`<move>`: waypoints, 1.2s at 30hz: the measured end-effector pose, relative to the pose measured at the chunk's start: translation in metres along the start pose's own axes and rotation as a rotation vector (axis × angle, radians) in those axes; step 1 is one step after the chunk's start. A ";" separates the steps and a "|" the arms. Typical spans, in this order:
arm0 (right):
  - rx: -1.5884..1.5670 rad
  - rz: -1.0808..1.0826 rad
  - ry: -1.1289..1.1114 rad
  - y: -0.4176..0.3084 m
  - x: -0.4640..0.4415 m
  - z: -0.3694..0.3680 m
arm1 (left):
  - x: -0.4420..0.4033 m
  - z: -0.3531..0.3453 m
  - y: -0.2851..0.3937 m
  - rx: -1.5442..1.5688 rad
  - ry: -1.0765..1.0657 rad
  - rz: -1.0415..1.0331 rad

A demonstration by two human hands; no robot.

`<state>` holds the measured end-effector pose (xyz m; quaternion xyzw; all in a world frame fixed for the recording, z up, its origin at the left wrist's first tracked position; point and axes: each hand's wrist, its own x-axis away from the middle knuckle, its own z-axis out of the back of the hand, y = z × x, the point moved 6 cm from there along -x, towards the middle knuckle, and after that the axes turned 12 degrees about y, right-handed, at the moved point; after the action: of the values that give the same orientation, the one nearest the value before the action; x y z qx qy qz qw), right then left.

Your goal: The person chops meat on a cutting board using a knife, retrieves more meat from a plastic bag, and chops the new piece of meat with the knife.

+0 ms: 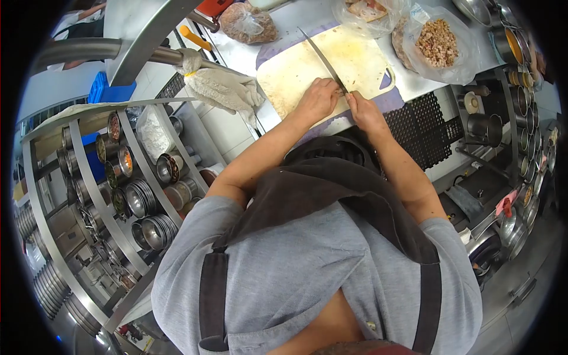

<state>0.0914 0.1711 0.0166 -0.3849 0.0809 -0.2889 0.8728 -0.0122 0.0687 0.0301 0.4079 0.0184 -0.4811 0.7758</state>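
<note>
One knife (322,58) in right hand (368,114), any lettering illegible

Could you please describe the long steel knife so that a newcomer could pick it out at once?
On the shiny metal counter, find the pale yellow rectangular cutting board. The long, narrow steel knife slants over it, its handle end in the person's right hand, its tip pointing toward the picture's upper left. Its slim shape sets it apart from the bulky clear plastic bags nearby.
</note>
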 end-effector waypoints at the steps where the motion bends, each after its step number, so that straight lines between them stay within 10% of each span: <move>1: 0.010 0.001 -0.006 0.000 0.000 0.001 | -0.001 0.002 0.002 -0.002 0.010 -0.003; 36: 0.066 -0.013 -0.123 -0.019 0.027 0.027 | 0.009 0.018 -0.008 -0.053 -0.012 0.124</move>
<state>0.1150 0.1620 0.0513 -0.3734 0.0149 -0.2727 0.8866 -0.0201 0.0487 0.0340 0.3847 0.0012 -0.4339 0.8147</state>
